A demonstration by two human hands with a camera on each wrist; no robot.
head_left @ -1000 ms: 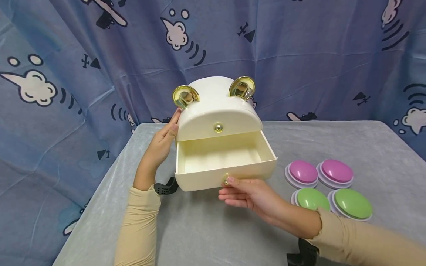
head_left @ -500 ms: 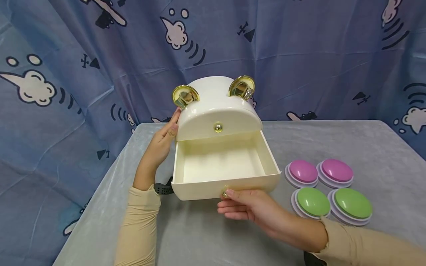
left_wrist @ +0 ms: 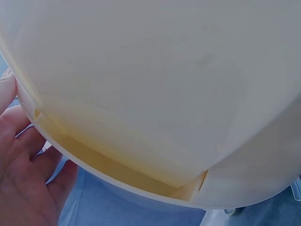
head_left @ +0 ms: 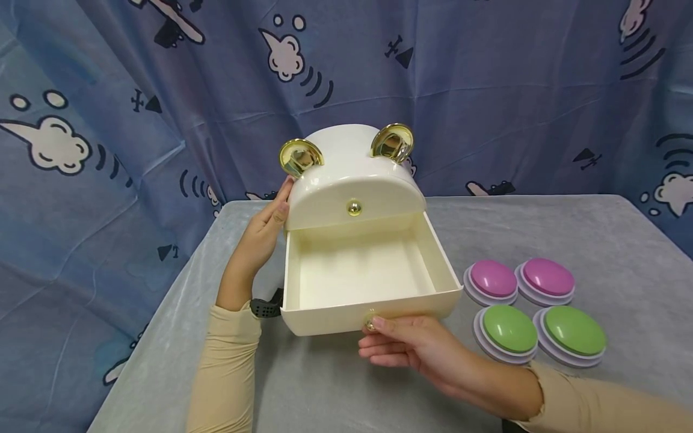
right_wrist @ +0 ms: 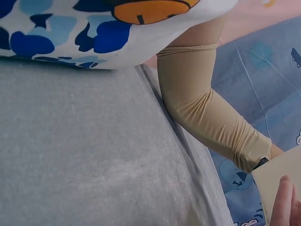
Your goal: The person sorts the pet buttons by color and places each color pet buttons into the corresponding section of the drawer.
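1. the white box [head_left: 346,141] with gold ears [head_left: 392,144] sits at the centre of the frame, its lower drawer [head_left: 325,322] standing well out towards me; the inside shows bare.
2. my left hand [head_left: 261,237] lies along the box's left side, fingers mostly straight, thumb near the front edge. my right hand [head_left: 414,346], just below centre, pinches the drawer's gold knob [head_left: 370,323], its other fingers loose beneath the front. so my hands are apart, one steadying, one gripping.
3. to handle this drawer well, i'd judge, the pull should run straight out from the box; a sideways tug at the knob could make it bind.
4. my left hand needs firm, even pressure, since the box looks tilted and could swing or slide. whether it rests on the desk [head_left: 325,391], i cannot tell.
5. with so much of the drawer out, its front probably wants some support from below, or it may sag or slip free.
6. at the right of the frame, two pink domes [head_left: 493,278] and two green domes [head_left: 574,331] lie near my right forearm, so that elbow should swing gently.
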